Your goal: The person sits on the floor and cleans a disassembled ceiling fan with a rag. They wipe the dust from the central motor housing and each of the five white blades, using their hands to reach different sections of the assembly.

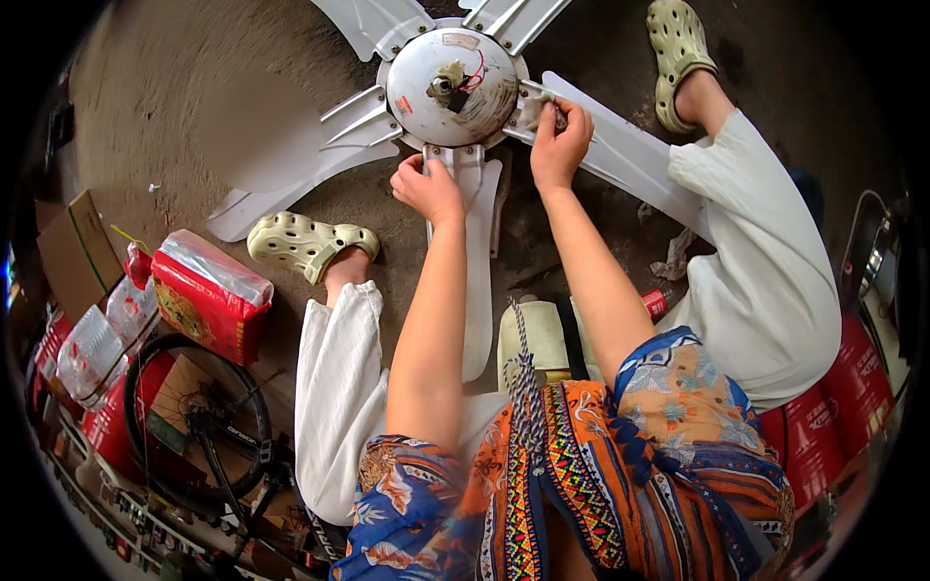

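The ceiling fan (pixel 455 87) is lying on the floor (pixel 194 126), its upper blades cut off by the frame. The right hand (pixel 559 145) is gripping a rag (pixel 539 107) against the hub; the left hand (pixel 428 189), fingers curled, is pressing the near blade (pixel 477 281).

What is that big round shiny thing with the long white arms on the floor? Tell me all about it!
It is a ceiling fan lying on the dusty floor. Its round metal hub looks shiny but smudged, with red wires and a stub at the centre. Long white blades spread out from it. The left hand rests on the near blade, and the right hand presses a small cloth against the hub's edge.
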{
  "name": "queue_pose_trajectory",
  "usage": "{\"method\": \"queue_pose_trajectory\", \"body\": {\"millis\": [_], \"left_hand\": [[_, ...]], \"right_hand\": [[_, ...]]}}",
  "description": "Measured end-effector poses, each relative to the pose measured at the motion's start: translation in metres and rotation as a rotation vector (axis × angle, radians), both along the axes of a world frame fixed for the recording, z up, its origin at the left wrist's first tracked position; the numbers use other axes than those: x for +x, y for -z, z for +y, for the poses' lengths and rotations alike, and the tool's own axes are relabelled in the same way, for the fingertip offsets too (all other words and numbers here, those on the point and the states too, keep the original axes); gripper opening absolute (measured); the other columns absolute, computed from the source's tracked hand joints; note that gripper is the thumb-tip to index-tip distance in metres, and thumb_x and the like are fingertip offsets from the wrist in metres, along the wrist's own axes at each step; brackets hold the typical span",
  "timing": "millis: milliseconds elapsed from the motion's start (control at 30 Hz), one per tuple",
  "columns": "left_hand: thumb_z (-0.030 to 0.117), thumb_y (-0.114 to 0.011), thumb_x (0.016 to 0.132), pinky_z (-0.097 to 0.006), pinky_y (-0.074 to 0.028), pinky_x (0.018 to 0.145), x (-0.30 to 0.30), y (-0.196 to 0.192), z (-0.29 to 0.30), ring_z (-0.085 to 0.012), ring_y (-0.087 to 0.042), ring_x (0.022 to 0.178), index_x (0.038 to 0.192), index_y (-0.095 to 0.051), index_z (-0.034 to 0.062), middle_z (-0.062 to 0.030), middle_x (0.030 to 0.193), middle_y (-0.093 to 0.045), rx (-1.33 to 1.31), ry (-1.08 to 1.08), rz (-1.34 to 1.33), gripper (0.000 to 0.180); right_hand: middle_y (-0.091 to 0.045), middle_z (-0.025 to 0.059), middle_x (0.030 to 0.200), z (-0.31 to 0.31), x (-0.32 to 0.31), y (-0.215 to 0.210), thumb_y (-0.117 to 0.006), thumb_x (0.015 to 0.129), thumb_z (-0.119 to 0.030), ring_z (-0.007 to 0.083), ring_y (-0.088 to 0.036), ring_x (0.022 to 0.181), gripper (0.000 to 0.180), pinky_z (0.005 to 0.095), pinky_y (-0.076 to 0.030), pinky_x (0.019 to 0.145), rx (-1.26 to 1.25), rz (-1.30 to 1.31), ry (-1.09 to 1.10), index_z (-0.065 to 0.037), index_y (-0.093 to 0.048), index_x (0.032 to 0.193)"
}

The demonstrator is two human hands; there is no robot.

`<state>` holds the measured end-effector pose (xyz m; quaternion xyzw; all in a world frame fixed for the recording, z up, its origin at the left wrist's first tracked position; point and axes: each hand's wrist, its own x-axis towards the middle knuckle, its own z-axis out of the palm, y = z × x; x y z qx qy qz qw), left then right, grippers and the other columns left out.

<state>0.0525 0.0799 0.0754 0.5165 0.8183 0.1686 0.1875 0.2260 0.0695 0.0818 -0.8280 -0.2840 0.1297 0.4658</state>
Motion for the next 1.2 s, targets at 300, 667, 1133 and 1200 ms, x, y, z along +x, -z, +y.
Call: {"method": "queue_pose_trajectory", "body": {"millis": [300,667,1133,1200], "left_hand": [[0.025,-0.062,0.084,-0.046,-0.036,0.096,-0.014,-0.004,0.0,-0.036,-0.049,0.106,0.099,-0.06,0.0017,-0.0168,0.104,-0.058,0.021,0.052,0.149,0.028],[0.029,-0.049,0.091,-0.05,-0.037,0.085,0.005,-0.007,-0.031,-0.0386,-0.048,0.091,0.089,-0.054,-0.001,-0.0188,0.091,-0.053,0.178,-0.029,0.389,0.03],[0.026,-0.04,0.094,-0.049,-0.036,0.074,0.026,-0.011,-0.042,-0.04,-0.045,0.079,0.079,-0.048,0.0002,-0.0192,0.082,-0.049,0.188,-0.055,0.36,0.031],[0.025,-0.039,0.095,-0.049,-0.036,0.074,0.017,-0.003,-0.045,-0.0405,-0.045,0.078,0.077,-0.049,-0.0002,-0.0196,0.08,-0.049,0.169,-0.055,0.359,0.032]], "right_hand": [[-0.062,0.0139,0.098,-0.049,-0.033,0.005,-0.065,0.09,-0.016,0.0275,-0.059,0.092,0.021,0.0384,-0.048,0.083,0.002,0.396,0.276,0.0,-0.059,0.102],[-0.06,0.0104,0.095,0.017,-0.034,-0.036,-0.071,0.079,-0.002,0.0288,-0.06,0.086,0.023,0.0358,-0.05,0.075,0.014,-0.024,-0.03,-0.005,-0.069,0.102],[-0.055,0.0125,0.091,0.036,-0.023,-0.052,-0.069,0.079,-0.008,0.034,-0.053,0.092,0.019,0.0441,-0.042,0.086,-0.078,-0.147,0.001,-0.004,-0.054,0.09],[-0.054,0.0125,0.092,0.008,-0.044,-0.048,-0.069,0.077,-0.006,0.0344,-0.053,0.091,0.021,0.0448,-0.042,0.085,-0.12,-0.21,-0.049,-0.005,-0.053,0.091]]}}
